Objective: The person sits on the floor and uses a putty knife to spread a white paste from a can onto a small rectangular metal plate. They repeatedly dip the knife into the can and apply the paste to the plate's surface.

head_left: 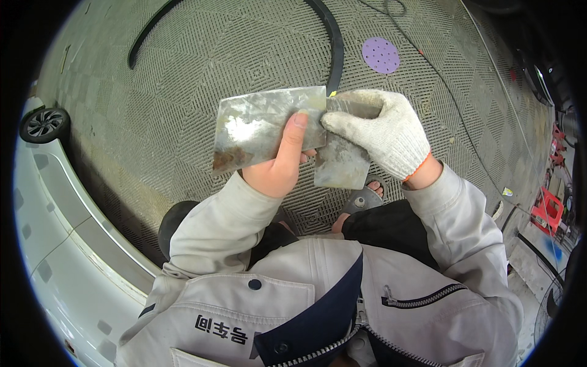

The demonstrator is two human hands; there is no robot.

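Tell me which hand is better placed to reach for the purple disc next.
Right, probably: the gloved right hand appears nearer the purple disc. Neither hand is free, though: it grips the right plate, and the bare left hand holds the left plate.

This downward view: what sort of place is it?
Likely a car repair workshop: a pale car shows at left, and a holed purple disc, like sandpaper, lies on the textured floor.

From here I see room for a hand between the left grey plate (266,110) and the far black strip (335,43); the pale car body (79,269) blocks the left, a dark cable (455,99) crosses the right, trouser legs (394,229) crowd the near side
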